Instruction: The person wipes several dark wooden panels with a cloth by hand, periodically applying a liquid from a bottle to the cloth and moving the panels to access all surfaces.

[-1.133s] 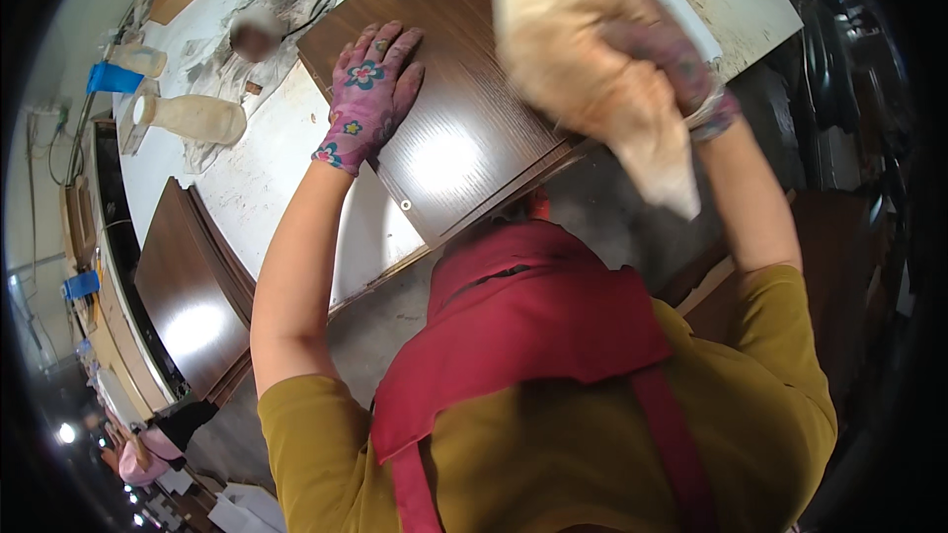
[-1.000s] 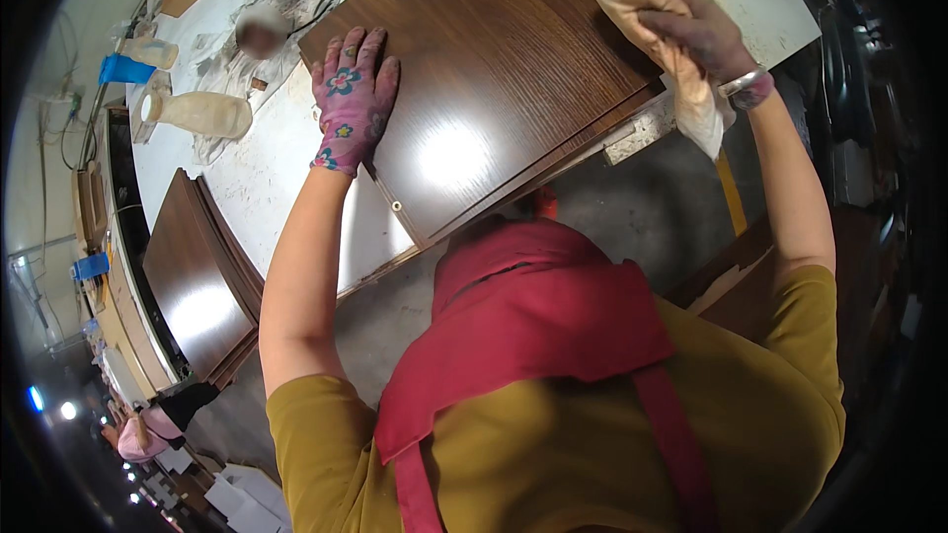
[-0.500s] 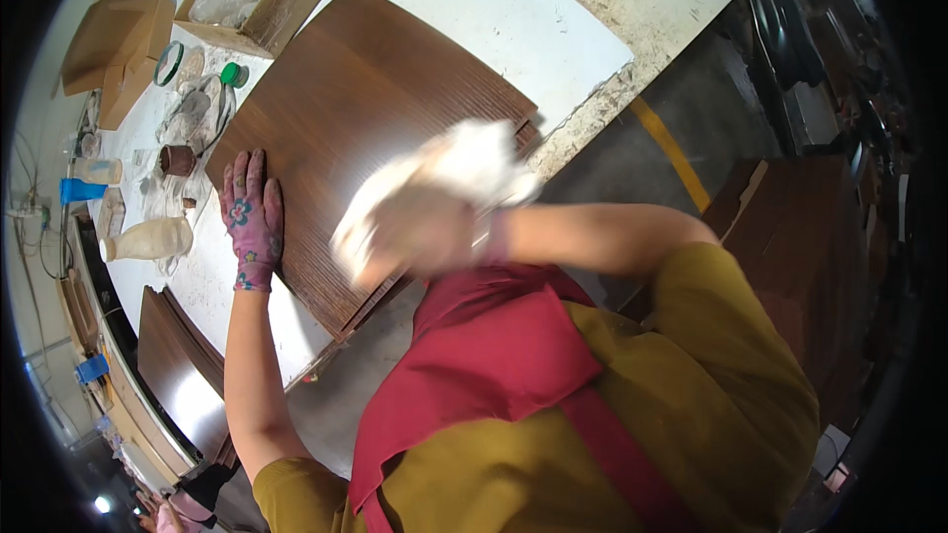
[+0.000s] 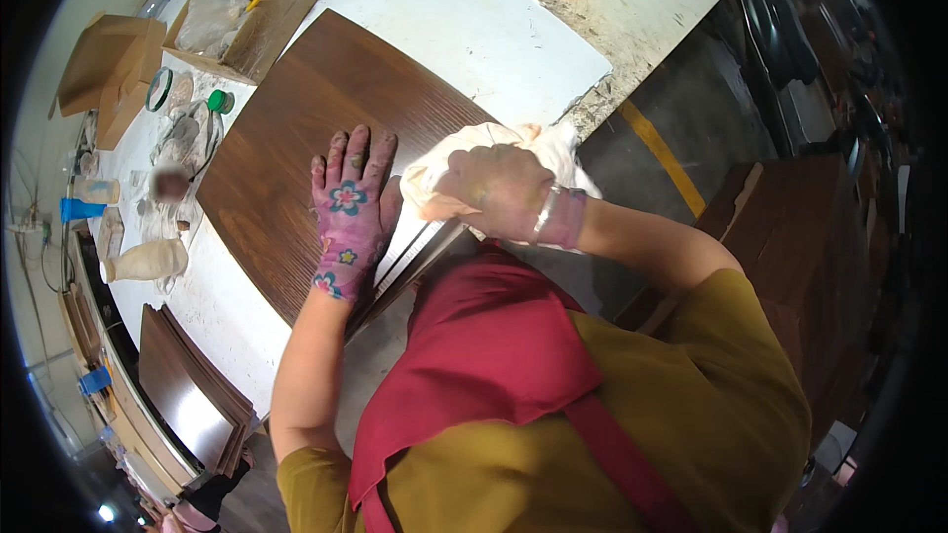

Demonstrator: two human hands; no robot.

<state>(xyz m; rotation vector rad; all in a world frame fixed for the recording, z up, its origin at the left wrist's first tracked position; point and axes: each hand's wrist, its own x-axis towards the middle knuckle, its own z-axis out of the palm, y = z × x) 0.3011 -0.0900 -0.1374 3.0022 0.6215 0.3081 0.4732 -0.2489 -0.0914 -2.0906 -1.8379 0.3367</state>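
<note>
A dark brown, wood-grained panel lies flat along the near edge of the table, set at a slant. Its smooth face carries fine streaks of grain, with bright glare close to its near side, where the edges of more than one layer show. A crumpled whitish cloth, tinged tan in places, is bunched over the panel's near right corner, its loose folds spreading rightward past the panel at the table's near edge.
</note>
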